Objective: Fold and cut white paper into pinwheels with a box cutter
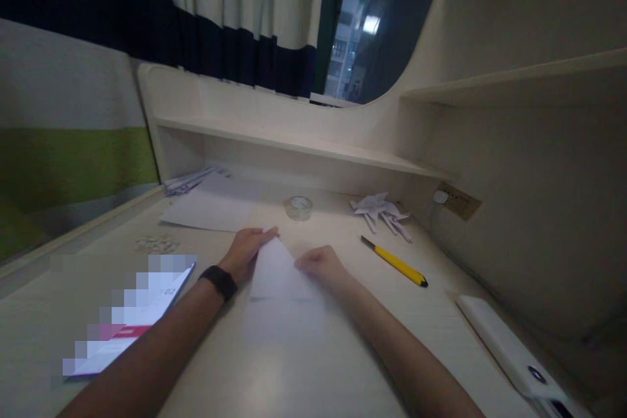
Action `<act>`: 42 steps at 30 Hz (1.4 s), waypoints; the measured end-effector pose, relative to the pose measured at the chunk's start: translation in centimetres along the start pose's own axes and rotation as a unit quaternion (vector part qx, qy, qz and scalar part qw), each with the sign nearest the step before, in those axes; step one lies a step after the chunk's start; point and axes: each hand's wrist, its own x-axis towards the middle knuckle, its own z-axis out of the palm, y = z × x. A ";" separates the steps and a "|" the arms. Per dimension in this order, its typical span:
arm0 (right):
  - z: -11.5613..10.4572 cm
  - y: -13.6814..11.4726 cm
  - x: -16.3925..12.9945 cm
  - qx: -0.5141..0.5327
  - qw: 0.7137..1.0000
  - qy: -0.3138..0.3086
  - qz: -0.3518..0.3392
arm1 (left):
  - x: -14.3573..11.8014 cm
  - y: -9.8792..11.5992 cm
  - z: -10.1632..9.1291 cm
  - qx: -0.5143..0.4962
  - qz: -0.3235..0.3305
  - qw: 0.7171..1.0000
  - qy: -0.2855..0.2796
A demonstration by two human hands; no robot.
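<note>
White paper [278, 274] lies on the desk [264, 385], its tip held by the half-curled left hand [245, 251]; the right hand [321, 264] curls at its slanted edge, grip unclear. Uneven pressure could skew the fold.

On your left wrist you wear a black wristband [219, 282], broad, smooth-looking and fairly thick, wrapped around just behind your left hand [243, 251]. Its corners look rounded and its surface mostly dull; whether the wide part is a watch face or only strap is too small to tell. On the elbow side of the wristband, your left forearm [161, 339] is bare as far as it shows. To the right of the wristband, your right hand [323, 264] is bare, slightly blurred around the fingers, and your right forearm [401, 346] is bare too, tapering toward the wrist.
</note>
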 end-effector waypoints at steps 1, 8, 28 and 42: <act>0.0 0.0 0.1 -0.002 1.000 0.000 0.001 | 0.1 0.0 0.0 -0.005 0.001 1.000 0.005; -0.4 0.6 0.4 -0.011 1.000 0.021 -0.001 | -0.5 -0.1 0.4 0.025 -0.014 0.998 -0.064; -2.4 2.5 -1.6 -0.027 0.999 0.017 -0.010 | -0.6 0.8 0.2 -0.024 0.000 1.000 -0.017; -4.3 1.3 -2.6 -0.191 0.969 0.076 -0.135 | -0.7 4.9 -0.4 0.342 0.342 0.865 0.135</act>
